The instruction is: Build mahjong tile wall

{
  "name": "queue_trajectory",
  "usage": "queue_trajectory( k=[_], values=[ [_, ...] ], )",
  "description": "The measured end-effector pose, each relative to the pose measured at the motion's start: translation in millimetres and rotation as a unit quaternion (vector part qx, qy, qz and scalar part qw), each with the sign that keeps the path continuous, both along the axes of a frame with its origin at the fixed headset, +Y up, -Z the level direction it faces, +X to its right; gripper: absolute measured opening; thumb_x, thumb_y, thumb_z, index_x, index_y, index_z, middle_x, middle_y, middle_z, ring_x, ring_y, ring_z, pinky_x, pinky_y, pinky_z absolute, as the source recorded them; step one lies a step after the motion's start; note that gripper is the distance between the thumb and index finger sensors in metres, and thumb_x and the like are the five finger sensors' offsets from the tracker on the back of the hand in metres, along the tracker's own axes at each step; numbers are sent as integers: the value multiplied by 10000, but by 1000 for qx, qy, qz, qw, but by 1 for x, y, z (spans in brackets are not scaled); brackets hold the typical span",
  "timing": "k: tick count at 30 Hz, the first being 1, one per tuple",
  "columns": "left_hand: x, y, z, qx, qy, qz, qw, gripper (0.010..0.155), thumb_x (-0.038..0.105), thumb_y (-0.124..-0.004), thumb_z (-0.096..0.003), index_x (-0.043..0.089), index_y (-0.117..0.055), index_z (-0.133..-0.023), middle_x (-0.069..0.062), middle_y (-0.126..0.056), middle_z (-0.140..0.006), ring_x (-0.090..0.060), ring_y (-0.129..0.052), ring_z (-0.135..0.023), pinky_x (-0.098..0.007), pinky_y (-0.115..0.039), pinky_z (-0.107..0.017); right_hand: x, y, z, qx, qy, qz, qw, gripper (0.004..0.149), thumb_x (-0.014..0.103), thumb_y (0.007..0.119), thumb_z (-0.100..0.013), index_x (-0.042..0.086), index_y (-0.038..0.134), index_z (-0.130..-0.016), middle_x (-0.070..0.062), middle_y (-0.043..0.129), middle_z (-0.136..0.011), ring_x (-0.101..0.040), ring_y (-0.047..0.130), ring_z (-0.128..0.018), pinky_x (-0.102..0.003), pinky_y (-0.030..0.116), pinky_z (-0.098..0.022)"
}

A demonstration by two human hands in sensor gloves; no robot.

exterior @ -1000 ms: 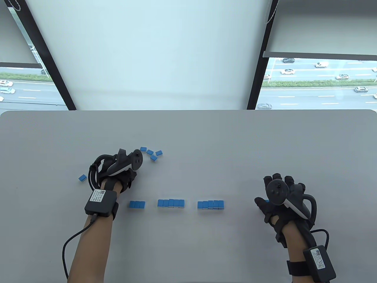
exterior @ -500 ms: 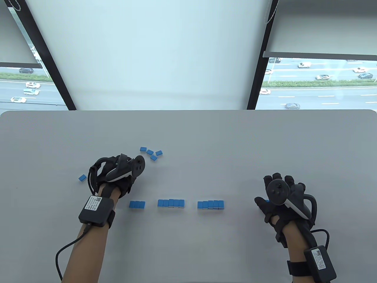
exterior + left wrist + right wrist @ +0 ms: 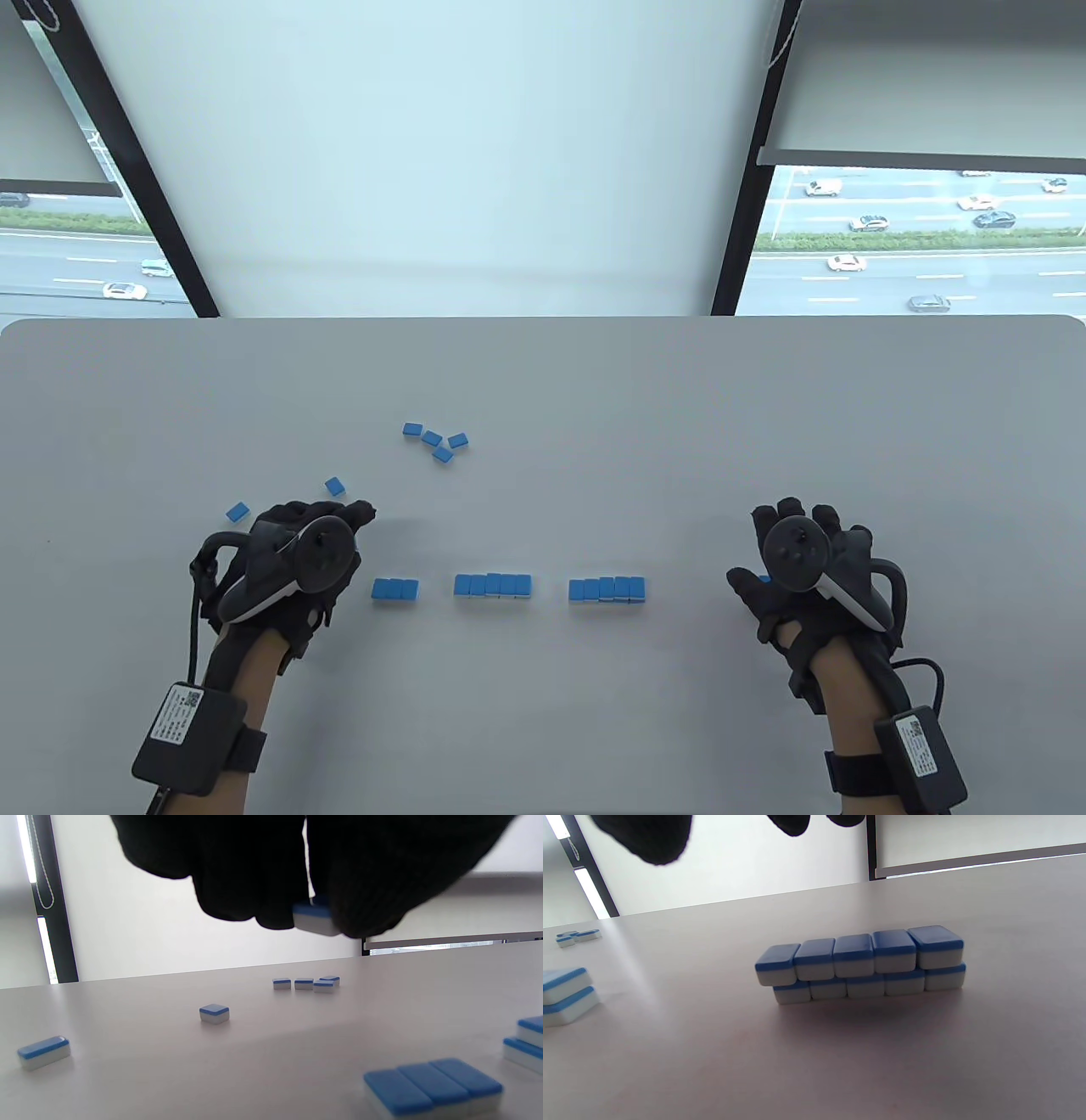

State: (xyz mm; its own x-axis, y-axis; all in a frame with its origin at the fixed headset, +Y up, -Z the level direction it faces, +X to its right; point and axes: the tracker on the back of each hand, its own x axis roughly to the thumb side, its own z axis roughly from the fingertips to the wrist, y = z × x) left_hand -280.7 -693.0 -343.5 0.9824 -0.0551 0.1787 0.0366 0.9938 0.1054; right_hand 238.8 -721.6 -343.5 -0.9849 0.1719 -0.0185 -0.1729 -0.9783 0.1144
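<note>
Pinching tile (image 3: 313, 921): left hand (image 3: 293, 556). Right hand (image 3: 806, 564) spread flat on grey worktop (image 3: 543, 382). Wristband labels unreadable. Window, road beyond.

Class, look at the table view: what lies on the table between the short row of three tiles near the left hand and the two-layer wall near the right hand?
In the table view, one more two-layer wall of blue tiles stands between the three-tile row and the right-hand wall, with bare table in the gaps.
</note>
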Motion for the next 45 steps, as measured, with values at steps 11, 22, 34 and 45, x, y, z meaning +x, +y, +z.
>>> queue_trajectory(
  k=[11, 22, 34, 45],
  values=[
    [1, -51, -6, -84, 10, -12, 996, 619, 432, -922, -376, 374, -725, -959, 77, -880, -924, -182, -950, -770, -459, -776, -663, -2, -2, -1, -5, 1, 1, 1000, 822, 618, 679, -414, 229, 360, -1064, -77, 256, -1123, -474, 201, -971, -673, 144, -602],
    [6, -59, -7, -104, 8, -13, 994, 627, 415, -919, -381, 436, -685, -963, 142, -844, -950, -170, -936, -762, -482, -769, -647, -4, -3, -1, -8, 5, 1, 1000, 821, 617, 679, -414, 229, 360, -1064, -78, 256, -1122, -475, 201, -971, -673, 145, -603],
    [6, -61, -7, -107, 5, 0, 994, 630, 393, -916, -387, 453, -672, -964, 157, -827, -967, -178, -920, -772, -491, -757, -652, -3, -1, 0, -2, 0, 5, 1000, 820, 616, 679, -416, 228, 360, -1064, -80, 258, -1122, -474, 201, -971, -673, 146, -602],
    [-2, -56, -4, -164, 20, 83, 983, 701, 397, -894, -400, 387, -584, -1029, 61, -731, -1047, -219, -874, -827, -514, -721, -673, 2, 1, 0, 7, -7, 8, 1000, 819, 617, 679, -415, 229, 361, -1064, -80, 258, -1122, -474, 203, -971, -673, 148, -603]
  ],
)
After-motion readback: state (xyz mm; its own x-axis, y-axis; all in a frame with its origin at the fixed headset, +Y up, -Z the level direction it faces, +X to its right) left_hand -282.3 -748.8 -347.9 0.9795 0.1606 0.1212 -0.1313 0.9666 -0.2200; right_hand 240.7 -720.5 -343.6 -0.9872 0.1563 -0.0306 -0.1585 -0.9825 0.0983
